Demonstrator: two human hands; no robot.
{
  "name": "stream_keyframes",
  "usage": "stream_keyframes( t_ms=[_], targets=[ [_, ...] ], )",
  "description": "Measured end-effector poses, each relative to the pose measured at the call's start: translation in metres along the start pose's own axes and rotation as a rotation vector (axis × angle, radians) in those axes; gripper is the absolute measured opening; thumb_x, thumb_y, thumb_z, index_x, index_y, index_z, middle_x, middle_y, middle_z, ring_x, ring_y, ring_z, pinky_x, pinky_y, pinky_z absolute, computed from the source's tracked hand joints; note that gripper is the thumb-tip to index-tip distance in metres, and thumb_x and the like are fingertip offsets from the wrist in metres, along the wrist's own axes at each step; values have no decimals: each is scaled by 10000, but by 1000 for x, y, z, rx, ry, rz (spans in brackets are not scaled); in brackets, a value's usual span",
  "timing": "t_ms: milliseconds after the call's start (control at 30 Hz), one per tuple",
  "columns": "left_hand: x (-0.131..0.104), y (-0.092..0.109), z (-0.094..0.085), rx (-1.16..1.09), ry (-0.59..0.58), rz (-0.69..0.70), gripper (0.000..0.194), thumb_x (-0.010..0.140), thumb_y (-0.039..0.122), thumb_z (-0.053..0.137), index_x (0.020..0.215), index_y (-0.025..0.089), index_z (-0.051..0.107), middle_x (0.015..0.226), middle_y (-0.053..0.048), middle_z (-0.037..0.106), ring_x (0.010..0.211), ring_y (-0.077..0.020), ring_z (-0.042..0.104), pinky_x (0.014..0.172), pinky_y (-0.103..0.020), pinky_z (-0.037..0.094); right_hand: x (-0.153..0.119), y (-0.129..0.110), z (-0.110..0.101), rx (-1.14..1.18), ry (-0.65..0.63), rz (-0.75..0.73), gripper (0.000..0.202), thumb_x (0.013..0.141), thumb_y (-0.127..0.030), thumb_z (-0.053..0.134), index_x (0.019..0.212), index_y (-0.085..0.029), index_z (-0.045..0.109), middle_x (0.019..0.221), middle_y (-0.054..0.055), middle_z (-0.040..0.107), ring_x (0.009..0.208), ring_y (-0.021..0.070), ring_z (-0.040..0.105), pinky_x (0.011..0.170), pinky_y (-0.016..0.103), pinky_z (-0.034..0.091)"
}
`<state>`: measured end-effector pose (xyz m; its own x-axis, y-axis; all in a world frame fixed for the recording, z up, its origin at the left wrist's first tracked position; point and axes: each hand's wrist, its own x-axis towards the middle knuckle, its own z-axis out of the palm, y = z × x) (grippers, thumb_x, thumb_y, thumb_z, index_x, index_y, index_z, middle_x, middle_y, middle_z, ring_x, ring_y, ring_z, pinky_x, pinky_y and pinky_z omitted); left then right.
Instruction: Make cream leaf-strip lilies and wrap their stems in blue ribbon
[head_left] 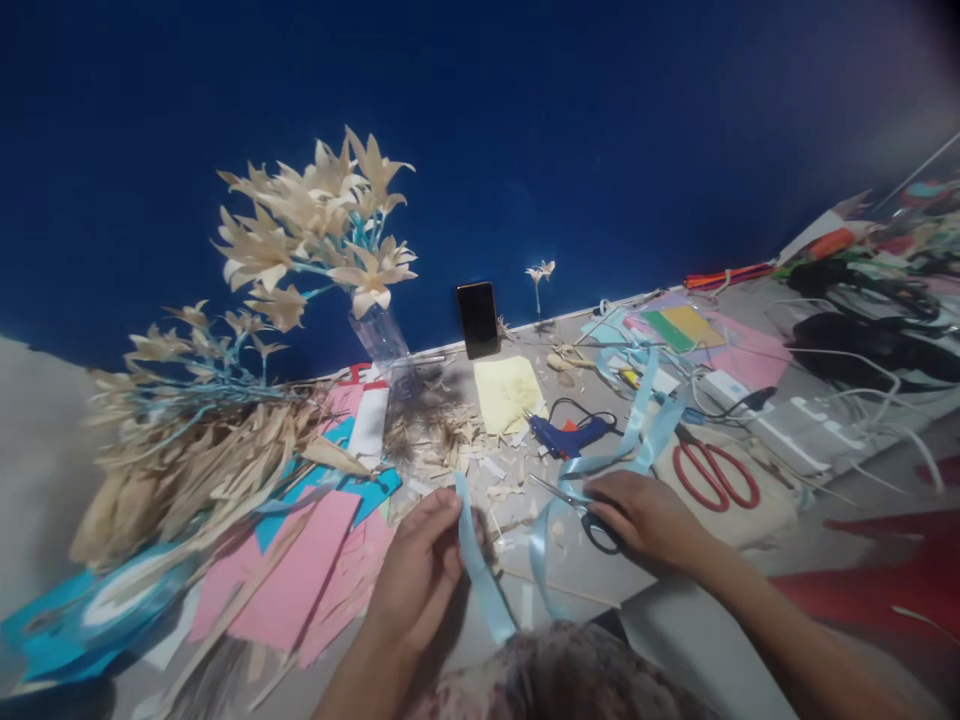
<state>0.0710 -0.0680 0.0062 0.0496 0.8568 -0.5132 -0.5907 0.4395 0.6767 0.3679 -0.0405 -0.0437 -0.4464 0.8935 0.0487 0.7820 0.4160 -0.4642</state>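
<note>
Between the thumb and fingers of my left hand (424,555) is the end of a light blue ribbon (474,550), which hangs down toward my lap. My right hand (637,515) is closed on small scissors with dark handles (602,533); their blades point left, toward the ribbon, without touching my left hand. More of the blue ribbon loops beside the blades and runs up to the right. Just beyond the scissors lies a blue glue gun (570,436). Large red-handled scissors (716,475) rest on a pale cloth to the right.
Cream flowers (300,230) stand in a clear vase (384,345) at the back left. Dried husks (187,460) and pink sheets (296,575) cover the left side. A phone (478,320) leans on the blue wall. A white power strip (787,430) and cables lie right.
</note>
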Motion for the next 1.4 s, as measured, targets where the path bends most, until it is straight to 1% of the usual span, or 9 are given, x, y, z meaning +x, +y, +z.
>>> stream_keyframes(
  t_ms=[100,200,333,567,700,800,1033,1200,1400],
  targets=[
    [6,-2,5,17,-23,-13,258,693,232,831,724,168,584,598,14,609,530,-102,562,509,-188,485,-12,13,-7,-28,-44,11,317,1007,-313,427,964,-203,721,961,94,757,895,232,689,819,338,502],
    [14,-5,9,45,-23,-11,250,710,236,824,730,163,586,582,24,598,487,-76,528,465,-155,434,-12,15,-15,-83,28,104,323,1012,-315,428,934,-198,718,948,89,761,879,239,692,790,336,490],
    [22,-7,17,116,-40,-22,275,716,273,818,700,159,568,558,19,605,443,-68,510,413,-144,378,17,14,-24,-176,142,46,304,1017,-284,421,1003,-190,710,1030,111,740,964,247,651,863,340,467],
    [33,4,30,189,27,56,272,651,217,837,783,152,609,605,-10,672,481,-101,592,459,-177,468,89,21,-23,-408,-81,-115,274,911,-92,492,1104,-139,681,1090,155,640,1001,267,545,824,335,417],
    [42,9,27,216,95,88,244,651,145,803,843,126,653,646,-41,704,509,-110,627,497,-190,507,97,35,-14,-435,-43,-187,249,885,-121,532,1090,-128,672,973,135,633,915,278,530,809,365,392],
    [48,13,26,231,127,77,220,659,115,775,845,112,657,652,-49,703,502,-105,621,472,-179,488,94,46,-9,-431,46,-231,444,805,-122,598,1249,-105,603,1025,147,631,936,301,524,820,387,394],
    [65,17,36,240,102,70,231,659,174,777,809,143,604,573,1,631,400,-72,494,347,-152,323,96,52,-21,-140,293,-273,350,801,-205,590,1140,-140,651,1113,174,606,1053,336,556,894,448,458],
    [79,17,46,258,76,104,297,610,237,804,802,150,593,556,25,598,394,-68,468,337,-151,293,97,49,-24,132,219,-226,435,789,-188,563,1223,-165,559,1156,136,672,999,272,658,847,383,523],
    [99,18,61,336,63,131,322,584,281,806,805,138,621,502,45,560,378,-71,442,332,-164,290,91,43,-16,104,244,-428,402,720,-101,559,1106,-185,633,988,93,716,870,234,677,740,320,505]
  ],
)
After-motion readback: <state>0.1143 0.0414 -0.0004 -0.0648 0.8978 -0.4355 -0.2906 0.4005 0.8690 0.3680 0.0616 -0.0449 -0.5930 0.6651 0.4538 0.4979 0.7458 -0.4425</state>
